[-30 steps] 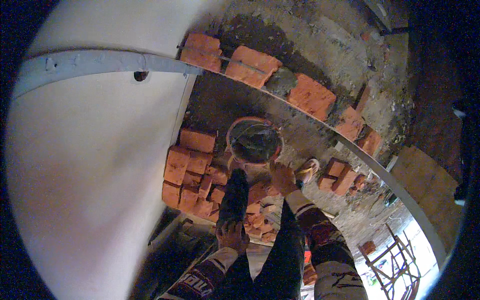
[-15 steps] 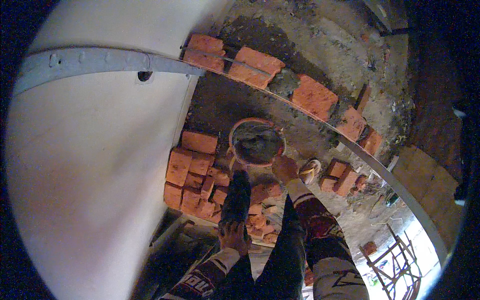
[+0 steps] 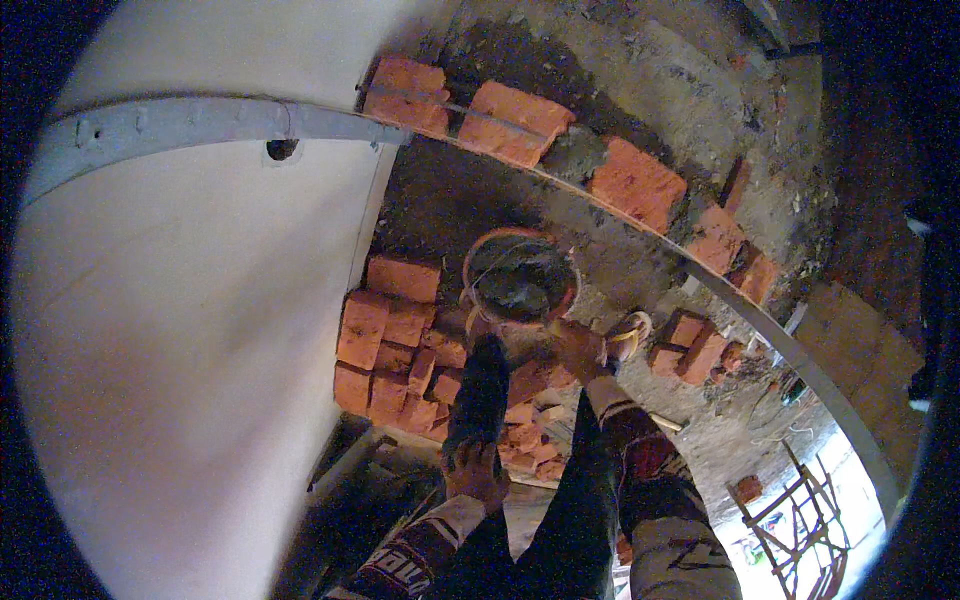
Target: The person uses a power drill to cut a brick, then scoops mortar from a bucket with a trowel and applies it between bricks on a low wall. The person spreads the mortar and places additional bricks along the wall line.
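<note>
A round bucket (image 3: 499, 234) with an orange rim stands on the ground in front of me, holding wet grey mortar (image 3: 522, 280). At its near right edge is my right hand (image 3: 578, 348), the fingers curled at the rim; the fingertips are slightly blurred. My left hand (image 3: 475, 474) lies on my dark-trousered left leg (image 3: 477, 395), fingers spread and nothing in them. My left foot is close to the bucket's near left side, and a sandal-clad right foot (image 3: 629, 336) shows to the right of my hand.
Red bricks (image 3: 362, 330) are stacked by the pale wall (image 3: 190, 350) on the left, with broken pieces nearer me. A brick row (image 3: 640, 185) with mortar runs beyond a long metal straightedge (image 3: 740, 308). More bricks (image 3: 690, 345) lie right; a metal frame (image 3: 800, 510) stands lower right.
My right hand has shifted slightly nearer to me along the bucket's rim. The whole view has moved a little; my left hand stays on the leg.
</note>
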A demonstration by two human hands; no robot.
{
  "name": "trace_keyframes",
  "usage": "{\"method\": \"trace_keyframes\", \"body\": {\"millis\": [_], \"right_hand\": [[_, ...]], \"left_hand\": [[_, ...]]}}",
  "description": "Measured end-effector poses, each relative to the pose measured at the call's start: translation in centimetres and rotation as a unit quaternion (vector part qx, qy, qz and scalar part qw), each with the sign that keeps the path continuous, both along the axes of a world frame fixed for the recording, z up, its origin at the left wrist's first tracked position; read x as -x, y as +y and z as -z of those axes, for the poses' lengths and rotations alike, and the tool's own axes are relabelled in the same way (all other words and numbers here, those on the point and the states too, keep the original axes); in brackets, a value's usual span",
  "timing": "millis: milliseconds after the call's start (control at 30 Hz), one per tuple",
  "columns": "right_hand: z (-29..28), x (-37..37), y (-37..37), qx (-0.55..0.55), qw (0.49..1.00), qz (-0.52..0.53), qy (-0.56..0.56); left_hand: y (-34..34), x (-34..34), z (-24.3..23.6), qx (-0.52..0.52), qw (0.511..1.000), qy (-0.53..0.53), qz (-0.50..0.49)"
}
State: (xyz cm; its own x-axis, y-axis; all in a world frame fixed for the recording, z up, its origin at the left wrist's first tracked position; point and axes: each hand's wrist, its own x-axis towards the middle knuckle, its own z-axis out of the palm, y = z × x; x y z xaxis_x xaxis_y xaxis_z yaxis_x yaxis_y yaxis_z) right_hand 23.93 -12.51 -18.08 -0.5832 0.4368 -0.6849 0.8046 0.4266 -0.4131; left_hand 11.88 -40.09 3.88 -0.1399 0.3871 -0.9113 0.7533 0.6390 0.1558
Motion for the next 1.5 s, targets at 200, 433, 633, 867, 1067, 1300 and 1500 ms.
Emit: {"method": "trace_keyframes", "body": {"millis": [200,433,633,867,1067,1300,1500], "right_hand": [[-8.1,4.8,1.0,-0.074,0.986,-0.057,-0.141],[-6.3,3.8,4.3,0.058,0.981,-0.002,-0.187],[2.7,4.9,1.7,0.062,0.992,0.012,-0.105],[3.4,2.0,1.2,0.055,0.998,0.021,-0.013],[4.7,-1.4,-2.4,-0.023,0.983,0.061,0.17],[-5.7,-8.9,-2.9,-0.104,0.956,0.138,0.239],[-19.3,-11.8,1.3,-0.019,0.844,0.531,0.066]], "left_hand": [[1.8,0.0,-0.4,0.006,1.0,0.009,-0.014],[2.9,0.5,-1.2,0.041,0.999,-0.015,-0.031],[2.2,0.9,-1.2,-0.016,1.0,0.009,-0.024],[1.3,0.5,-0.8,-0.06,0.997,0.041,-0.03],[0.5,0.4,-0.4,-0.033,0.998,0.046,0.014],[1.6,0.4,0.6,-0.007,0.998,0.043,0.046],[3.4,-0.7,0.4,-0.051,0.995,0.081,0.009]]}}
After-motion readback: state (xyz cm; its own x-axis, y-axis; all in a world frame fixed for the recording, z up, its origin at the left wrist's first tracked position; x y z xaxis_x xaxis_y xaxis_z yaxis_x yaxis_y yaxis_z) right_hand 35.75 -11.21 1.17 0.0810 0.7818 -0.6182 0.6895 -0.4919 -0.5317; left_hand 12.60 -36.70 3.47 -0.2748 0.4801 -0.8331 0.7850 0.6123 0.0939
